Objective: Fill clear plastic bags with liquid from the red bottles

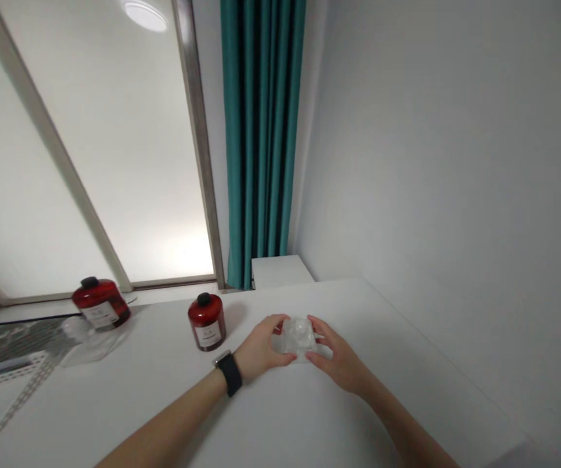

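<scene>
Both my hands meet over a small clear plastic container (298, 336) on the white table (397, 364). My left hand (259, 351), with a black watch on its wrist, grips the container's left side with curled fingers. My right hand (337, 359) holds the right side, thumb and fingers pinched on its edge. What the container holds cannot be made out. A dark red jar (207, 322) with a black cap and white label stands just left of my left hand.
A second red jar (101, 303) stands on its side or tilted at the far left, beside a crumpled clear plastic bag (90, 344). A white mesh basket (7, 374) sits at the left edge. A teal curtain (260, 143) and a white wall lie behind.
</scene>
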{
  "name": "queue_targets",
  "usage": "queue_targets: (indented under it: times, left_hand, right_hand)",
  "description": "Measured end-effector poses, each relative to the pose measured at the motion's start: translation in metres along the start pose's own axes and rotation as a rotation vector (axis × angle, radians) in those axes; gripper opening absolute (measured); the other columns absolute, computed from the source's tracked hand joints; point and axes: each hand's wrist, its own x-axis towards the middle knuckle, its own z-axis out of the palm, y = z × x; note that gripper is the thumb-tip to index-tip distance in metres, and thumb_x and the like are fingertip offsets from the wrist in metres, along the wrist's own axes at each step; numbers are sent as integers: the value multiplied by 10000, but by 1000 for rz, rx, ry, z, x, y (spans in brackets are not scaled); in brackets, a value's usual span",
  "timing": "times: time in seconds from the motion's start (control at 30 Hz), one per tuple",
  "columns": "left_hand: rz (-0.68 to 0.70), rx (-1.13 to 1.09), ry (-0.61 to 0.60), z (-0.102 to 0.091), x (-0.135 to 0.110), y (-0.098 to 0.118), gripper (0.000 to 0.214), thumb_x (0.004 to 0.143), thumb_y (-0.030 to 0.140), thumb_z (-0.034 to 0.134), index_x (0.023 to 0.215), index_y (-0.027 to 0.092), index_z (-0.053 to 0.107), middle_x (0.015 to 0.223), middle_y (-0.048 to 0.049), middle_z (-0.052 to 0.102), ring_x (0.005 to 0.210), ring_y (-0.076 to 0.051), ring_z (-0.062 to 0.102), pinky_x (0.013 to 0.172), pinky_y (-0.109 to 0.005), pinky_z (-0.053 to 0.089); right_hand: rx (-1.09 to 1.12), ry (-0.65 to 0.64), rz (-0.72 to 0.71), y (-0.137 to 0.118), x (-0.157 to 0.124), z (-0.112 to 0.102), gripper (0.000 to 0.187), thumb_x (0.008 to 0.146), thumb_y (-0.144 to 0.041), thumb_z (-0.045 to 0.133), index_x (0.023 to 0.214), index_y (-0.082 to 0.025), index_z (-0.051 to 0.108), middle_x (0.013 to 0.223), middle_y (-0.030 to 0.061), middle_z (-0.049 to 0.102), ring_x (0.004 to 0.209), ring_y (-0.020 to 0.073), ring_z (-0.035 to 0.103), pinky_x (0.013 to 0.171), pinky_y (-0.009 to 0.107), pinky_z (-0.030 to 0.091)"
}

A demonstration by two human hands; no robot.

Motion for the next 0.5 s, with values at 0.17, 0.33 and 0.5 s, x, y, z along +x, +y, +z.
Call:
queue_targets:
  times: [0.17, 0.33, 0.5]
  left_hand:
    - [-11, -28, -19, 31, 34, -2, 644, 599, 164, 827, 1183, 157, 556, 1133, -99, 651, 991, -263, 635, 933, -423, 510]
    - [-35, -89, -24, 53, 63, -4, 609, 613, 172, 835, 1161, 169, 569, 1122, -80, 655, 989, -251, 634, 923, -410, 517]
    - [-66, -117, -5, 66, 90, -9, 607, 602, 126, 835, 1151, 149, 577, 1110, -97, 658, 978, -242, 636, 912, -398, 522]
  right_hand:
    - [-6, 20, -20, 21, 1, -34, 632, 818, -259, 642, 1402, -208, 406, 1412, 142, 507, 1230, 256, 553, 1050, 491, 435]
    - [60, 81, -32, 34, 12, -62, 616, 781, -353, 701, 1342, -215, 484, 1369, 134, 557, 1190, 258, 591, 987, 456, 497]
    - [70, 314, -5, 49, 20, -77, 412, 877, -504, 535, 1157, -211, 612, 1168, 110, 678, 1083, 252, 644, 927, 418, 519]
